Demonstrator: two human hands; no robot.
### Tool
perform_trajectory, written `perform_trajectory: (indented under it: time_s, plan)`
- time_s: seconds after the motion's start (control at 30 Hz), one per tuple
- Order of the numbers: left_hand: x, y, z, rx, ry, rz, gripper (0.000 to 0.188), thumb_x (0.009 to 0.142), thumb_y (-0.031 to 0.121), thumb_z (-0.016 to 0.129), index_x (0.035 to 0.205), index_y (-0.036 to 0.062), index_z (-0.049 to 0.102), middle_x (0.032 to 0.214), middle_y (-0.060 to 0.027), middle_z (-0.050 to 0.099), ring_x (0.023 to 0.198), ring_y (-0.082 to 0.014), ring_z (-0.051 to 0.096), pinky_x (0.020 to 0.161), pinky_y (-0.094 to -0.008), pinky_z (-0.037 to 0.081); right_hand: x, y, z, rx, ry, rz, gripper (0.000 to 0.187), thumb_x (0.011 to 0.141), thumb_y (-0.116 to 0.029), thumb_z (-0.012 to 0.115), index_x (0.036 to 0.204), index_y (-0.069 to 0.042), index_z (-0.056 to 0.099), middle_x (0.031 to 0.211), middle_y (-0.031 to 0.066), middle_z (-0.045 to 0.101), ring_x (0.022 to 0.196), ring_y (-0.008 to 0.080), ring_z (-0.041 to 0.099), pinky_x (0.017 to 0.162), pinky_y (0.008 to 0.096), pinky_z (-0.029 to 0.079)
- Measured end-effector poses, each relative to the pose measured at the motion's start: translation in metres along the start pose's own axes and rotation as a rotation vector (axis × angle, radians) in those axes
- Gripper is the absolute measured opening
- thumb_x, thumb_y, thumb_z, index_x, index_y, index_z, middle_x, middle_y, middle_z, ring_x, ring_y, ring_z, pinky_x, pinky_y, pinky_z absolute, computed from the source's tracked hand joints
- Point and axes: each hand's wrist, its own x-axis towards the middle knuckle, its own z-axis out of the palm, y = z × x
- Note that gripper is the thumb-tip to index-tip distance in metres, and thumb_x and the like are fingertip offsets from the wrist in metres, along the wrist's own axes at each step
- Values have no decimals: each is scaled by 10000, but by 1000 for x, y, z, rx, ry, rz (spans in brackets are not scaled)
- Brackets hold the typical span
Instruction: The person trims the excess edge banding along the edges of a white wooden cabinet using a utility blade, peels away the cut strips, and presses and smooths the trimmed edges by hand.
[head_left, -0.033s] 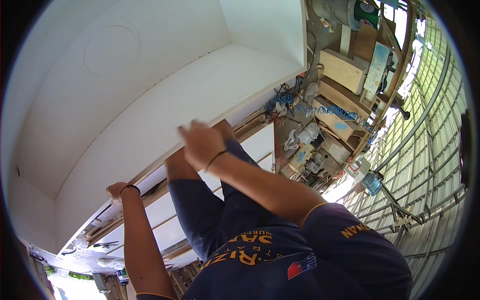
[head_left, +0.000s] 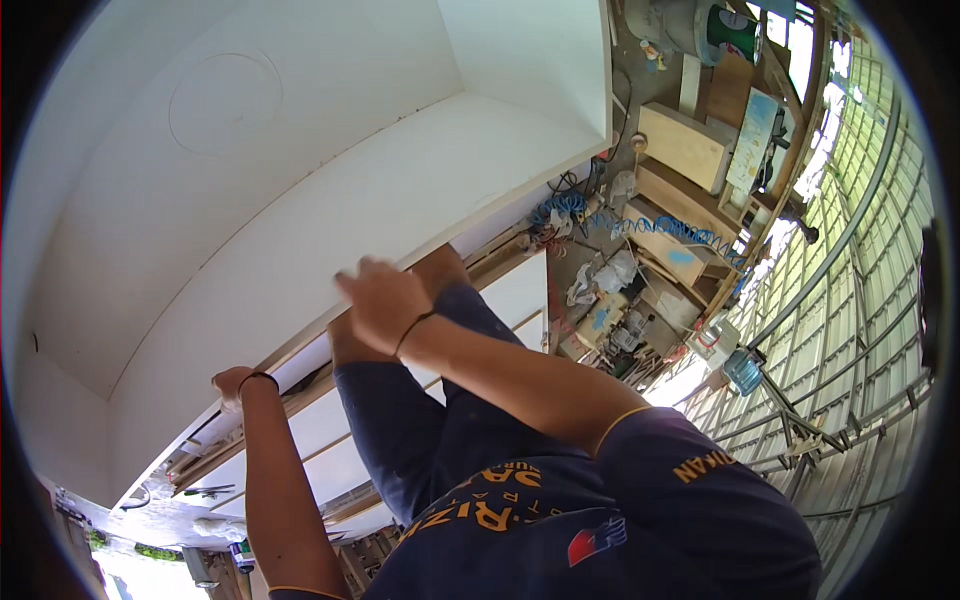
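Note:
A large white open-fronted cabinet [head_left: 300, 230] lies before me, its inner panels facing up. My left hand [head_left: 231, 385] has its fingers wrapped over the cabinet's near edge, toward the left. Farther right, my right hand [head_left: 386, 303] is at the same edge, slightly blurred, with bent fingers. What those fingers hold, if anything, is hidden. A dark band circles each wrist. Both my knees are up against the near side of the cabinet, below the right hand.
Under and beside my legs are white panels [head_left: 512, 290] with wooden strips. At the right lie a coiled blue hose [head_left: 680, 230], wooden boards [head_left: 685, 145], plastic bags [head_left: 615, 270] and a bucket [head_left: 675, 25]. A corrugated metal wall [head_left: 850, 330] stands beyond. Pliers-like tool [head_left: 210, 490] lies lower left.
My right hand has shifted a little left and toward me along the cabinet edge. The left hand stays in place.

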Motion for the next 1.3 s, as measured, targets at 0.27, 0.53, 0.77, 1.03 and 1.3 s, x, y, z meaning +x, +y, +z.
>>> perform_trajectory:
  time_s: [0.27,0.53,0.77,1.03,1.3]
  plan:
    - [-11,0,-15,887,-4,452,344,931,122,257,1186,12,459,1138,-207,543,979,-289,611,739,-364,535,5,209,-127,-119,488,366,391,758,-71,472,1105,-180,616,1062,155,573,918,301,596,822,400,479]
    - [-26,2,-17,376,35,278,347,925,133,267,1130,-7,508,1137,-248,532,977,-343,611,738,-405,569,-26,320,-171,-696,434,260,356,762,-96,540,1090,-214,613,955,141,603,968,318,572,772,421,492]
    - [-22,3,-20,431,38,305,350,924,136,260,1144,2,497,1147,-266,521,990,-358,602,728,-403,571,-14,188,-98,-337,360,251,319,763,-109,539,1077,-132,588,870,168,593,899,325,583,738,436,495]
    - [-59,11,-26,53,17,112,375,918,206,306,1156,-64,409,1128,-259,533,977,-359,605,740,-430,549,-14,-20,-3,60,18,-131,306,792,-109,451,1063,-133,592,901,155,571,955,311,575,814,469,465]
    - [-47,7,-17,-192,96,24,470,876,323,377,1188,-29,370,1145,-261,537,999,-383,582,816,-456,494,-20,267,-168,-518,287,536,408,761,-102,516,1159,-164,583,1069,171,604,968,311,596,824,407,487]
